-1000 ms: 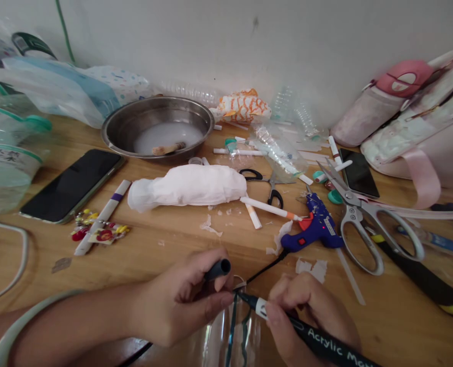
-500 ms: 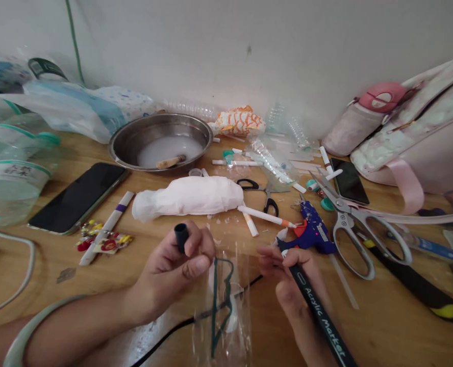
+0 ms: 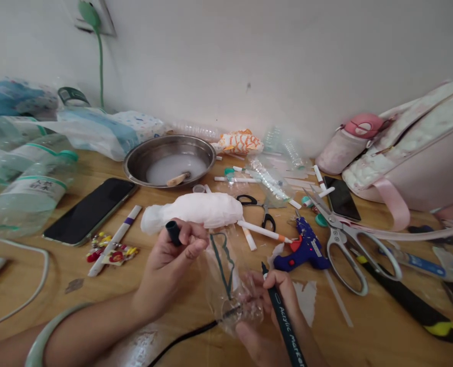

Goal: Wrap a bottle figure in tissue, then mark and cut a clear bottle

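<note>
My left hand is closed around a dark marker cap, and its fingertips meet the upper edge of a clear plastic bottle piece. A dark green pointed outline with one wavy side is drawn on that plastic. My right hand grips an uncapped dark acrylic marker, its tip pointing up and away from the plastic. Other fingers of this hand touch the bottle piece's lower end. Behind my left hand lies a white wrapped, bottle-shaped form.
A metal bowl of cloudy liquid stands behind. To the right lie a blue glue gun, large scissors and a box cutter. A phone and plastic bottles are left. A black cable passes beneath the plastic.
My right hand has moved to the plastic's lower end, still with the marker. The bottle piece has tilted and its drawn outline now leans. The head view has shifted, showing more wall.
</note>
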The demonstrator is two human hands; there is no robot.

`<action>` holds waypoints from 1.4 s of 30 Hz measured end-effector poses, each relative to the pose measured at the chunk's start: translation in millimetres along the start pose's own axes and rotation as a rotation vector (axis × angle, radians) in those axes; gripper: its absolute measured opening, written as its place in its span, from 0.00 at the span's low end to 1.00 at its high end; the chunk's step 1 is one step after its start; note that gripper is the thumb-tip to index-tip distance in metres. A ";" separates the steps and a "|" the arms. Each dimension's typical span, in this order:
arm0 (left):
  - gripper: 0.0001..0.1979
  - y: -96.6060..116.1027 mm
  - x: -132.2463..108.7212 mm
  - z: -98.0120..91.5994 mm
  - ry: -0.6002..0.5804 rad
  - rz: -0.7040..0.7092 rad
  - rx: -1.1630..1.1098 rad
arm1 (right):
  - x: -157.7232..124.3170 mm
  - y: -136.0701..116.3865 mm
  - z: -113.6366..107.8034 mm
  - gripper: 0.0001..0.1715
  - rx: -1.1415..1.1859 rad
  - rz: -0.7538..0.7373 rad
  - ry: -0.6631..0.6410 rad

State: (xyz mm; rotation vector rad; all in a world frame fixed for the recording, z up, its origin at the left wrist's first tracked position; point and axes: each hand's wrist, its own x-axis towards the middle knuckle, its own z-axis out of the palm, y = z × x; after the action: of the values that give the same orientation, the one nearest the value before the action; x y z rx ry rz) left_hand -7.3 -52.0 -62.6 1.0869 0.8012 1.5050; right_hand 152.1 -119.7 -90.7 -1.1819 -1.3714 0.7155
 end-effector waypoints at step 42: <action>0.26 -42.6 -47.4 -4.0 -0.561 -0.586 -0.447 | 20.9 -24.8 -49.4 0.17 0.100 -0.220 0.065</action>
State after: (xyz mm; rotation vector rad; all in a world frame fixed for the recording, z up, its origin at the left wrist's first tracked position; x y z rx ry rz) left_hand 5.5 -89.0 -113.0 0.7796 0.3156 0.7673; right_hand 196.4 -118.5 -51.7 -0.9503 -1.3702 0.5779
